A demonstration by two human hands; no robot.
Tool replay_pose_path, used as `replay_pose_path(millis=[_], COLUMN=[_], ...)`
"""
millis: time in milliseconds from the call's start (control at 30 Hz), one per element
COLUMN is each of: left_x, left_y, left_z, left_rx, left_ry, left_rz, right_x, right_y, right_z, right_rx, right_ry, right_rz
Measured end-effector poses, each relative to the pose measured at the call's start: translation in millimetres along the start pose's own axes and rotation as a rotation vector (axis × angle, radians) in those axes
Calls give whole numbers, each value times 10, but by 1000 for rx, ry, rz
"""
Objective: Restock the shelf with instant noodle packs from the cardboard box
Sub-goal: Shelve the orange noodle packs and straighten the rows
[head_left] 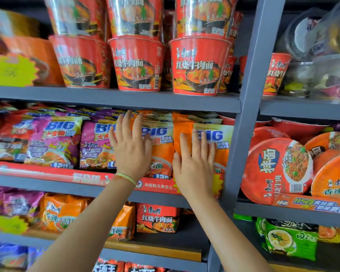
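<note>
Against the middle shelf (47, 181), a person's left hand (131, 152) and right hand (194, 167) lie flat, fingers straight, each grip holding nothing, pressing two upright orange noodle packs (222, 152) back into the row beside the purple packs (53, 142). Red noodle cups (198, 65) stand on the shelf above. Squaring-up appears under way; the next move likely calls for fetching more packs from the cardboard box, out of view.
</note>
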State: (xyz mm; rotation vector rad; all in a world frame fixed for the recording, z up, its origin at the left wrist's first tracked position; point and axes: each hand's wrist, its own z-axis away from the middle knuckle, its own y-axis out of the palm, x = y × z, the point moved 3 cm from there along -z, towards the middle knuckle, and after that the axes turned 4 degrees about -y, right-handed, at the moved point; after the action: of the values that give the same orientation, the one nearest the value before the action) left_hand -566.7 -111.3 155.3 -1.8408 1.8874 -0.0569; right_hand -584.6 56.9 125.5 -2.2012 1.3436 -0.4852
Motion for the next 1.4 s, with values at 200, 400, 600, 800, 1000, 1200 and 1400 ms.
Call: replay_pose_path(millis=[200,400,600,800,1000,1200,1400], left_x=[386,1183,2084,2616,2677,2694,2677], left_y=[-67,-325,-389,-193,-188,-185,-224], left_z=[282,21,-389,-558,-576,-565,-595], left_rx=[329,294,146,369,349,360,410], left_ry=[-360,-125,158,244,251,231,178], left_rz=[380,278,-78,-142,-104,-101,-80], right_x=[549,1028,2001,2314,2349,2294,2233], right_y=[128,162,501,798,761,658,436], right_z=[-139,-274,-809,-1320,-1408,-1505,-1455], right_rx=[33,-58,103,290,263,342,389], right_ry=[-297,-157,-287,-16,33,69,-14], right_rz=[-125,-70,-168,-48,-124,-284,-488])
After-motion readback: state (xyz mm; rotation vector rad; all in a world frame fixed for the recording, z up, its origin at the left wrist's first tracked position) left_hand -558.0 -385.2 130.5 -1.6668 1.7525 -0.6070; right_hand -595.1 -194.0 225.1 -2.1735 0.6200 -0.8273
